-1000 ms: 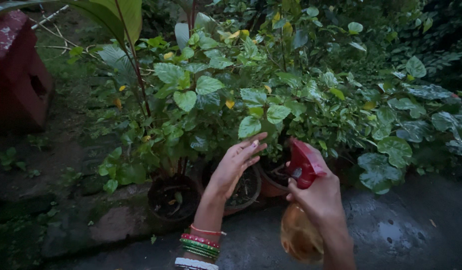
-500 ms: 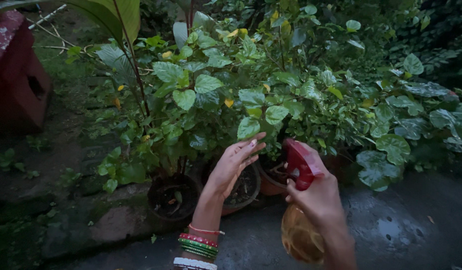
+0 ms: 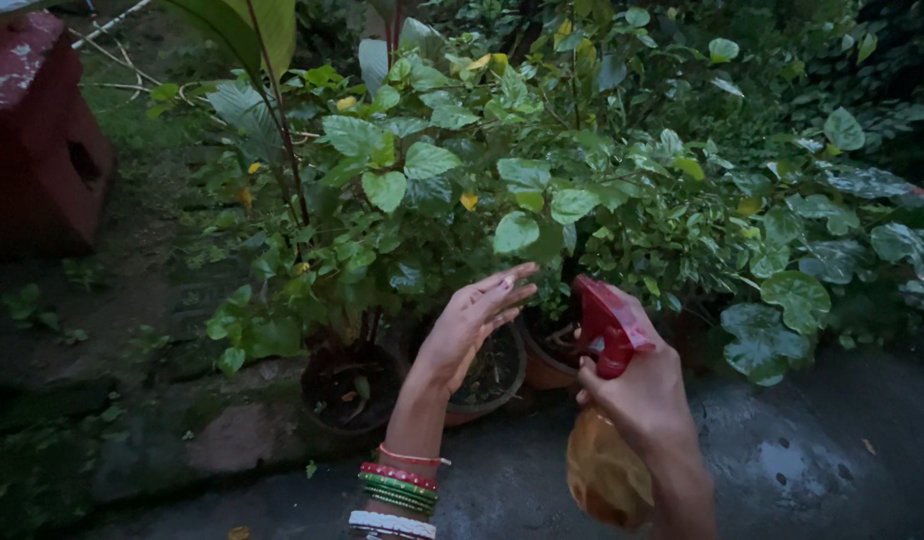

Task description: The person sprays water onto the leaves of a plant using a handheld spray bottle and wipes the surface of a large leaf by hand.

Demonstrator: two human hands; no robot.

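Observation:
My right hand (image 3: 644, 392) grips a spray bottle with a red trigger head (image 3: 604, 325) and an amber body (image 3: 606, 478), its nozzle aimed at the potted plants. My left hand (image 3: 469, 325) is raised with fingers spread and palm turned toward the foliage, just below a round green leaf (image 3: 515, 232); it holds nothing. Coloured bangles (image 3: 397, 490) circle that wrist. Beneath the hands stand a dark plastic pot (image 3: 344, 395), a second pot (image 3: 492, 378) and a terracotta pot (image 3: 545, 360), all under leafy shrubs (image 3: 462, 170).
A red stone structure (image 3: 37, 140) stands at the far left. Wet concrete ground (image 3: 782, 450) lies at the lower right, with a mossy stone edge (image 3: 162, 440) at the lower left. Dense broad-leaved plants (image 3: 812, 260) fill the right side and background.
The view has shifted slightly downward and right. Both hands stay in nearly the same pose; the spray bottle moved a little to the right.

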